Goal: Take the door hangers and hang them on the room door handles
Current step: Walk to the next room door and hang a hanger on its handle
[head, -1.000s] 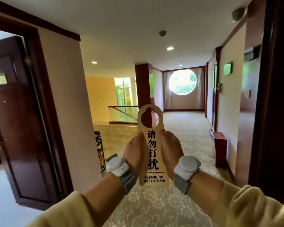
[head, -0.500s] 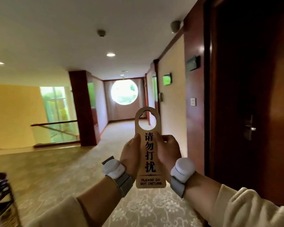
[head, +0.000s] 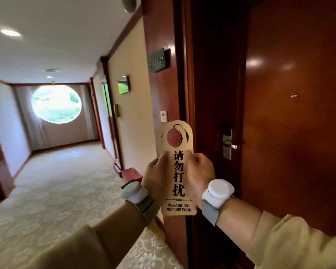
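Both hands, left (head: 157,175) and right (head: 199,173), pinch the hanger (head: 177,183) upright by its edges, just left of the handle (head: 233,146) on the door (head: 291,123).

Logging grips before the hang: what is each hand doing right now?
Left hand: closed on the door hanger, left edge.
Right hand: closed on the same hanger, right edge.

- Door hanger (head: 177,183): tan card, rounded top with circular cut-out, black Chinese characters above "PLEASE DO NOT DISTURB". Held upright, printed face toward camera.
- Door handle (head: 231,145): silver lever on metal plate, mounted on dark wooden door, right of hanger, nothing hung on it.
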Available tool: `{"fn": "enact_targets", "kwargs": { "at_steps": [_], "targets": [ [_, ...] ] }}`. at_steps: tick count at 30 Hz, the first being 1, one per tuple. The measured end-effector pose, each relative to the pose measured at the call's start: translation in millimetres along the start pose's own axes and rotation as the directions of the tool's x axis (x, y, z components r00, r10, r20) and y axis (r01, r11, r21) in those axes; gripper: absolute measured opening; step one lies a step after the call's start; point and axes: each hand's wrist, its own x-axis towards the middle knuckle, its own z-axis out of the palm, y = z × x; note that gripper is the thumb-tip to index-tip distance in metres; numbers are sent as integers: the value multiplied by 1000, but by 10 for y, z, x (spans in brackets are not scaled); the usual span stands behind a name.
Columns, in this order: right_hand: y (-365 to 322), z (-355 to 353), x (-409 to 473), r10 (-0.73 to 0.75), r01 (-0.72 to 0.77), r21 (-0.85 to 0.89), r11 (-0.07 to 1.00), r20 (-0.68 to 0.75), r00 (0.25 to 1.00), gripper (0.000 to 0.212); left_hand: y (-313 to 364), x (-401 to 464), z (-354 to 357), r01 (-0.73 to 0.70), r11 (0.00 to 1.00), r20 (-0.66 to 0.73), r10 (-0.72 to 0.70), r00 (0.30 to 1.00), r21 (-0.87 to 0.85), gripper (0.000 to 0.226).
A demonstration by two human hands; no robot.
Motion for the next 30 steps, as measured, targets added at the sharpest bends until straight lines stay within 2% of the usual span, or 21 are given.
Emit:
{"fn": "enact_targets", "kwargs": {
  "at_steps": [6,9,15,19,22,30],
  "targets": [
    [317,38,1319,-10,9,-16,1000,-72,997,36,-193,1326,510,-31,998,37,29,999,53,49],
    [506,5,1851,-16,13,-31,999,-93,996,34,-312,1845,769,-41,996,62,37,997,75,45],
    [927,-270,2924,37,-61,-95,994,-238,971,31,-651,2963,1362,69,997,110,-73,991,44,45],
    [1168,-511,3566,20,-89,-172,981,-370,929,37,-894,3644,1811,84,994,180,-95,979,67,38],
    [1354,-648,4014,36,-127,-174,977,-447,894,32,-1109,4162,2098,74,993,219,-93,971,96,38],
    [1913,-929,4794,144,-196,-24,980,-597,789,28,-1433,5287,2740,90,989,294,-120,948,114,40]
  ]
}}
